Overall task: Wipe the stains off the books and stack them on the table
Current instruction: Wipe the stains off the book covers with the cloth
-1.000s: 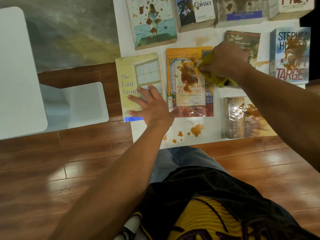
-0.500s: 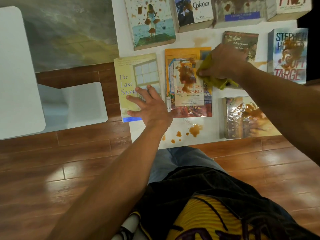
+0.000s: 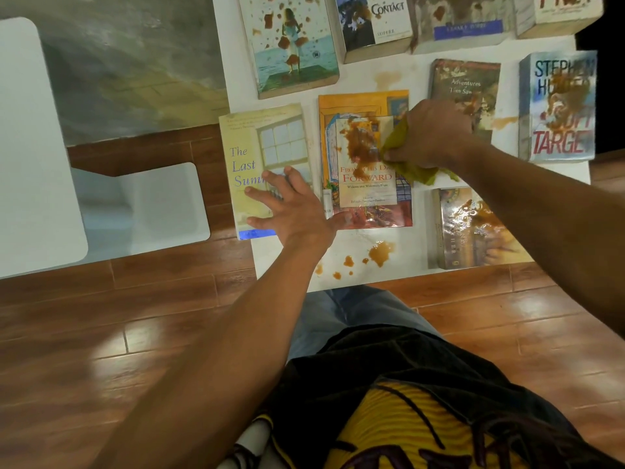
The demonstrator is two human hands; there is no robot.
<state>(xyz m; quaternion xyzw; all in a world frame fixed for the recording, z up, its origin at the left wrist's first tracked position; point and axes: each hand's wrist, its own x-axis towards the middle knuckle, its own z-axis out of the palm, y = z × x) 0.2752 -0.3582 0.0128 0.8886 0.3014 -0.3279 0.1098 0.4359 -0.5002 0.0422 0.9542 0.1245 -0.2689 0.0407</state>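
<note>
An orange book titled "Forward" (image 3: 363,198) lies flat on the white table (image 3: 345,247) with a brown stain on its cover. My right hand (image 3: 436,133) grips a yellow-green cloth (image 3: 411,164) and presses it on the book's right side, next to the stain. My left hand (image 3: 291,204) lies flat with spread fingers on the pale yellow book "The Last Summer" (image 3: 260,147), its thumb touching the lower left corner of the orange book. Several other stained books lie around.
Stained books: a beach-cover one (image 3: 291,45), "Contact" (image 3: 373,25), "Tom Sawyer" (image 3: 465,82), "Soft Target" (image 3: 558,106), and a glossy wet one (image 3: 473,228). Brown drops (image 3: 380,253) mark the table's near edge. A white chair (image 3: 142,204) stands left on the wood floor.
My right hand has slid the cloth down the orange book's right side, closer to the stain. My left hand stays spread in place.
</note>
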